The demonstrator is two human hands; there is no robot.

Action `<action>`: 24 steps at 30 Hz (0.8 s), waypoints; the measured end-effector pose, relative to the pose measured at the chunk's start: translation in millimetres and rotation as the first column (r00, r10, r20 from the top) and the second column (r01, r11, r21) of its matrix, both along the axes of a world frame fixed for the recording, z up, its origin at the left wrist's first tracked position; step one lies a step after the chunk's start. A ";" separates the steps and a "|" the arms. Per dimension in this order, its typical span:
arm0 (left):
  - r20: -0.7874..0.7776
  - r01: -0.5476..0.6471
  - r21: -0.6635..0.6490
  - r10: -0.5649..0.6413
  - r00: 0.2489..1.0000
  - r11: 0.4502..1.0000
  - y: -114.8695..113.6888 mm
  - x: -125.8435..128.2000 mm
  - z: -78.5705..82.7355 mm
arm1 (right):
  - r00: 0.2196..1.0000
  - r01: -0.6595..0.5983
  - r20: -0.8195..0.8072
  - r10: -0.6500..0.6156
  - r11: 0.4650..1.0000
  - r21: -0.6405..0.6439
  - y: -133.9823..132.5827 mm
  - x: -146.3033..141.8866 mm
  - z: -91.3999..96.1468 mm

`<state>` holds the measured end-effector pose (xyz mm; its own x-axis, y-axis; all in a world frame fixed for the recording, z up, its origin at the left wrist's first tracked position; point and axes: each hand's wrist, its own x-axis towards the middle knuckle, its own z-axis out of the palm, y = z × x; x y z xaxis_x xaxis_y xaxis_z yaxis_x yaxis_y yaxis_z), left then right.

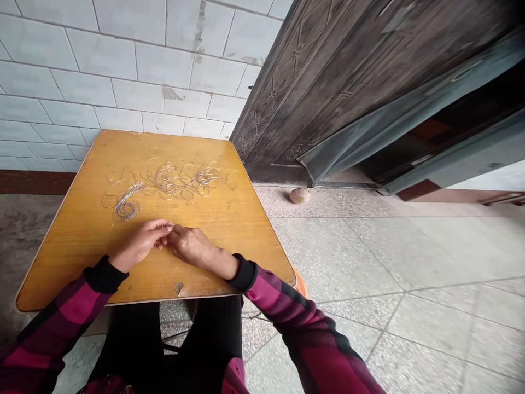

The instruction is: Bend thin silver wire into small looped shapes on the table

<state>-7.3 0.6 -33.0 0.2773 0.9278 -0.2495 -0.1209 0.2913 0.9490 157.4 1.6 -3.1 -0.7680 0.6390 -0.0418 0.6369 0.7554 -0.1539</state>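
My left hand [148,238] and my right hand [189,244] meet over the near part of the wooden table [229,219]. The left thumb and fingers are pinched together, and the right fingers are closed against them. Whatever they hold between them is too small to make out; a thin light sliver shows at the left fingertips. Just beyond my left hand lies a bundle of thin wire [128,209], with one end coiled round. Behind it a loose tangle of curled wire pieces [166,180] spreads across the tabletop.
A white tiled wall [118,60] borders the table's far edge. To the right stand a dark carved wooden door [287,93] and a grey-green curtain [348,148]. A roundish stone-like object [300,196] sits on the floor. Something orange [301,282] shows beneath the table's right corner.
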 end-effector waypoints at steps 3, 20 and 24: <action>-0.014 -0.081 -0.009 0.081 0.997 0.997 4.1 -4.7 -1.7 | 0.989 -0.073 -0.133 0.070 0.997 -0.014 6.9 -2.4 -4.5; -0.114 -0.074 0.124 0.089 0.989 0.990 2.4 -7.1 5.4 | 0.604 0.797 -0.160 -0.781 0.597 0.098 213.5 87.9 -31.1; -0.118 -0.076 0.130 0.092 0.989 0.989 1.8 -7.2 4.9 | 0.695 0.713 -0.196 -0.691 0.698 0.068 214.1 30.3 -38.1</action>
